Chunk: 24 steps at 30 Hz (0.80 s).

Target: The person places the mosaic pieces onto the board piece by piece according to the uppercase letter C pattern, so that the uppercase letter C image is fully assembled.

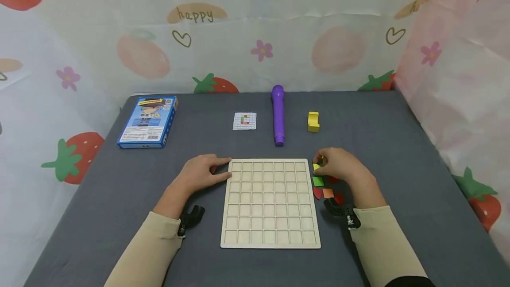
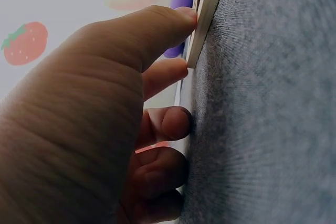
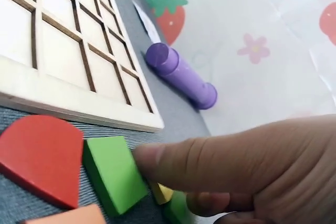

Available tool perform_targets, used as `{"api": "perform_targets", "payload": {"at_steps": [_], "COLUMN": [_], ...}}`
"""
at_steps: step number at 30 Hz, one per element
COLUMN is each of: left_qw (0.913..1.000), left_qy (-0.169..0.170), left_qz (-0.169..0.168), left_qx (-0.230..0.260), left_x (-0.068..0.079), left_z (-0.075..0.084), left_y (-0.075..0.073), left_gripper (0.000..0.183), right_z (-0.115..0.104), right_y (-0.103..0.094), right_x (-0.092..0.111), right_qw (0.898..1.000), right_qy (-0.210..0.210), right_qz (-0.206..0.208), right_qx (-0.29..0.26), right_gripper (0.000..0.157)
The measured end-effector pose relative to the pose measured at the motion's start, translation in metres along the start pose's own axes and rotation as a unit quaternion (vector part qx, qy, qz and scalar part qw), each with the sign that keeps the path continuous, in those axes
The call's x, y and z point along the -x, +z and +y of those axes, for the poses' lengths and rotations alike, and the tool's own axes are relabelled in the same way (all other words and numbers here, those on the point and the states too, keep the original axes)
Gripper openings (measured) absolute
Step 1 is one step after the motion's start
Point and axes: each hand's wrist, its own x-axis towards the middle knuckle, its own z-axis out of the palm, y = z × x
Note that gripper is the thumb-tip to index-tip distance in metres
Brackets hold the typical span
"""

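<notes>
A wooden grid board [image 1: 270,203] lies flat on the table, its square cells bare. My left hand [image 1: 201,172] rests at its upper left corner, where the index finger and thumb [image 2: 168,27] touch the edge; the other fingers are bent below. Beside the board's upper right corner, my right hand [image 1: 340,165] pinches a small yellow block [image 1: 316,167] between thumb and fingers, which partly hide it. A green block [image 3: 114,174] lies next to the right thumb. Close by are a red rounded block [image 3: 44,158] and an orange block [image 1: 328,193]. Another red piece [image 1: 339,198] is partly covered.
Behind the board are a small pattern card [image 1: 245,121], a purple microphone-shaped stick [image 1: 278,116] and a yellow notched block [image 1: 313,122]. A blue box [image 1: 148,122] lies at the back left. Printed cloth [image 1: 295,56] hangs beyond the grey table [image 1: 358,123].
</notes>
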Motion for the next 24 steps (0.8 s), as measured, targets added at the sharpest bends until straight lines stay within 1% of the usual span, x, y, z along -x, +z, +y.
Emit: {"api": "perform_targets", "payload": {"at_steps": [3,8,12,16,19,24], "left_qw": [1.0,0.9999,0.9998,0.9997,0.9997,0.9998], "left_qy": [0.002,0.011,0.016,0.016,0.019,0.021], "left_qz": [0.0,0.009,0.015,0.017,0.012,0.002], "left_qx": [0.002,0.002,0.004,0.007,0.004,-0.001], "left_x": [-0.001,-0.002,-0.001,0.0,-0.001,-0.001], "left_z": [0.001,-0.001,-0.003,-0.003,-0.003,-0.002], "left_y": [0.0,0.001,0.001,0.0,0.0,0.003], "left_gripper": [0.055,0.053,0.053,0.053,0.053,0.052], "right_z": [0.002,0.0,-0.006,-0.015,-0.023,-0.039], "right_y": [0.001,0.0,-0.002,-0.005,-0.006,0.0], "right_x": [0.0,0.0,0.001,0.004,0.008,0.011], "right_qw": [1.0,0.999,0.997,0.995,0.995,0.994], "right_qy": [-0.007,-0.028,-0.039,-0.041,-0.048,-0.08], "right_qz": [0.005,0.036,0.065,0.087,0.083,0.071], "right_qx": [0.006,0.009,-0.003,-0.006,-0.011,-0.028], "right_gripper": [0.027,0.023,0.02,0.024,0.026,0.025]}}
